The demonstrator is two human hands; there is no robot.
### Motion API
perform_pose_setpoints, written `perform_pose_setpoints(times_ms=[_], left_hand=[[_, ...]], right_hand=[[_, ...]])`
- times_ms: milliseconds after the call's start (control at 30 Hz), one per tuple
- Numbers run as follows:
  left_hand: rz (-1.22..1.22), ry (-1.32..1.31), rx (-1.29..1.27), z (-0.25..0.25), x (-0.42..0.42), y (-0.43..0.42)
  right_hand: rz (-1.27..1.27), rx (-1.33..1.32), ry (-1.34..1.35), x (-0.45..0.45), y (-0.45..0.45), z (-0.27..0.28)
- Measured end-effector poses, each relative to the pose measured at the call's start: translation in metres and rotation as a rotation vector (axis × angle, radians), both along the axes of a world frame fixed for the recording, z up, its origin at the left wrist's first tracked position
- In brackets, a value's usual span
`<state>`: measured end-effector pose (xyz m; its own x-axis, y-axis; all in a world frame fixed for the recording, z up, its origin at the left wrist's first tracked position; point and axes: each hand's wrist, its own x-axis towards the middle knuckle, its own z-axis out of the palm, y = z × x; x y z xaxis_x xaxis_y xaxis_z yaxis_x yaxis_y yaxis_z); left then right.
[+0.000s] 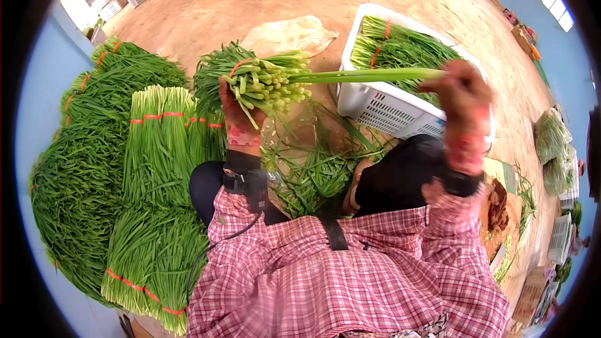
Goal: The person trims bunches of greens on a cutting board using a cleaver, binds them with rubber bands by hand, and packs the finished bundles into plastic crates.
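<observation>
My left hand (pixel 238 109) is closed around a bundle of green stalks (pixel 266 81), whose pale cut ends point right and whose leaves lie left, with a red band round it. My right hand (pixel 460 91), smeared by motion, is out to the right above the near side of a white crate (pixel 391 112). From its fingers a few long green stalks (pixel 369 76) stretch left to the cut ends of the bundle. Inside the crate are more banded bundles (pixel 400 47).
Piles of green bundles (pixel 156 150) with red bands stand at the left. Loose leaves (pixel 319 178) litter the floor between my knees. A pale plastic bag (pixel 291 34) lies beyond the bundle. Filled clear bags (pixel 551 144) and more crates (pixel 559 238) line the right side.
</observation>
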<state>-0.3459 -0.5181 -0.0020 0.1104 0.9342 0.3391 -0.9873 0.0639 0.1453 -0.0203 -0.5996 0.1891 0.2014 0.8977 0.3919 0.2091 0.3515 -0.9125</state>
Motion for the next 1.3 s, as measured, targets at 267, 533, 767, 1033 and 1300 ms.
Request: perform_pose_setpoints(times_ms=[267,533,767,1033,1300], left_hand=[[0.144,0.02,-0.144,-0.021,-0.036,0.011],[0.18,0.009,-0.218,-0.034,-0.054,0.013],[0.291,0.105,-0.338,-0.046,-0.066,0.017],[0.228,0.137,-0.206,-0.037,-0.042,0.019],[0.013,-0.036,-0.13,-0.015,-0.006,0.003]], right_hand=[[0.524,0.312,0.722,0.18,-0.036,0.007],[0.178,0.466,0.833,0.131,0.046,-0.015],[0.606,0.337,0.975,0.249,0.017,0.013],[0.502,-0.03,-0.406,-0.037,0.041,-0.036],[0.462,0.292,-0.611,-0.119,0.08,-0.068]])
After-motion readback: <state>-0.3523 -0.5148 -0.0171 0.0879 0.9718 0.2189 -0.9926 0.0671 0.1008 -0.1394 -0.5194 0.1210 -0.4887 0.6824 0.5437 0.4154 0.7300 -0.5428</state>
